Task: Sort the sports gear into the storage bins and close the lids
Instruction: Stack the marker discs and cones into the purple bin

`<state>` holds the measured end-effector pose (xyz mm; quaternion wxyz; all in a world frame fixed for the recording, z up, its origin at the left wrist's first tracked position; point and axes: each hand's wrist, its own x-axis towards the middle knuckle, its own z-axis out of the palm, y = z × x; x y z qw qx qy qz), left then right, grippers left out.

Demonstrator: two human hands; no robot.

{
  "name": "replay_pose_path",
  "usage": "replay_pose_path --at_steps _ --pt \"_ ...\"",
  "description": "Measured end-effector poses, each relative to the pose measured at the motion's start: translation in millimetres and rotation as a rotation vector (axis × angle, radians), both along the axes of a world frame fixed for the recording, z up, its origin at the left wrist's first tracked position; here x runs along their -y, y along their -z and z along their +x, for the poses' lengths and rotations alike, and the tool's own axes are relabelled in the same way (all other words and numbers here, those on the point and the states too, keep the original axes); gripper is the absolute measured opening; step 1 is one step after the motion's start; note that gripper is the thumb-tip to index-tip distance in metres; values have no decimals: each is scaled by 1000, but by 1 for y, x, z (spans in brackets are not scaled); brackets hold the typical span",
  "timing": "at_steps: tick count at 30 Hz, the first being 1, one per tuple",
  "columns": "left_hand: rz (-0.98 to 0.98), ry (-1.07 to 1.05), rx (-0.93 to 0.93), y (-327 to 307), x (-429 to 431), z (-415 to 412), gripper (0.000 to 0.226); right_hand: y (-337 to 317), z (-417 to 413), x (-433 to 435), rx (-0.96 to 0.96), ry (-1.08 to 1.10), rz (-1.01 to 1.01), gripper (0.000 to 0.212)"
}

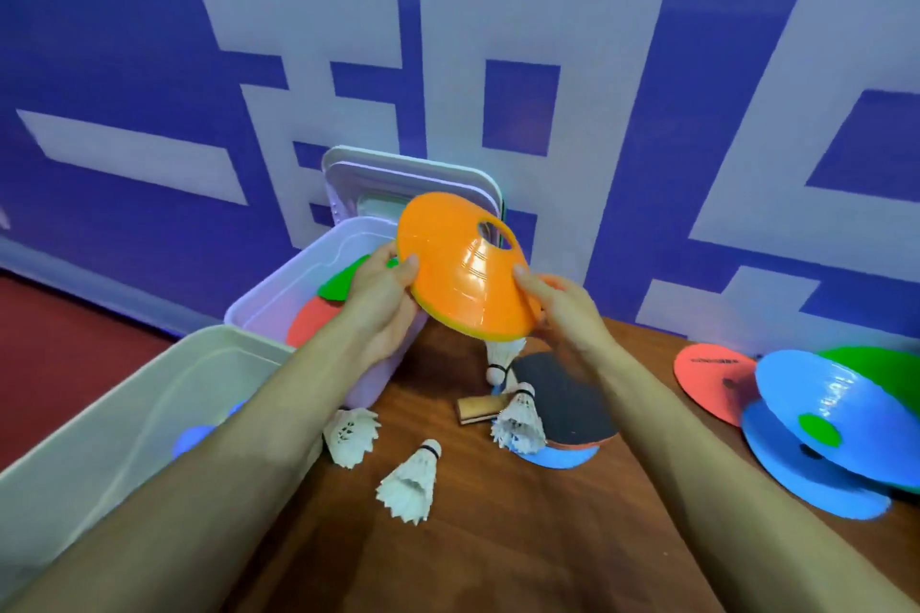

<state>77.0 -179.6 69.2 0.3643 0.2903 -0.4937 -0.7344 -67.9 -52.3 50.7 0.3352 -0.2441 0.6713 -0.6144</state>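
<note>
Under the orange cone [463, 274], the fingers of the left hand [383, 309] and right hand [567, 314] are hidden. The left forearm [279, 413] covers most of a blue thing [191, 439] in the white bin [124, 383] (itself cut by the left edge). Print on the red disc [712, 378] is unreadable.

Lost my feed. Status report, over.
Left hand, right hand grip orange plastic disc cone beside open lilac plastic bin. White feather shuttlecocks unsorted on table. Nothing blocks bin.

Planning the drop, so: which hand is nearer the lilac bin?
Left. The left hand sits right over the near rim of the lilac bin; the right hand grips the other edge of the orange cone, farther right above the paddle.
</note>
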Motion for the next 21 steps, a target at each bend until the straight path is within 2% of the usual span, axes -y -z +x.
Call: replay_pose_path --at_steps 3,7,12,16,21 --pt "-119 -102 112 2 40 21 32 -6 9 41 -61 37 -36 71" --pt "-283 -132 382 18 92 39 39 -13 19 94 -364 -9 25 80" --pt "-335 -99 601 45 138 44 77 -3 19 153 -598 -103 135 77" --pt "-392 -58 792 55 149 41 104 17 11 177 -689 -143 233 72" --pt "-532 56 1105 67 151 39 77 42 4 182 -929 -216 465 59"
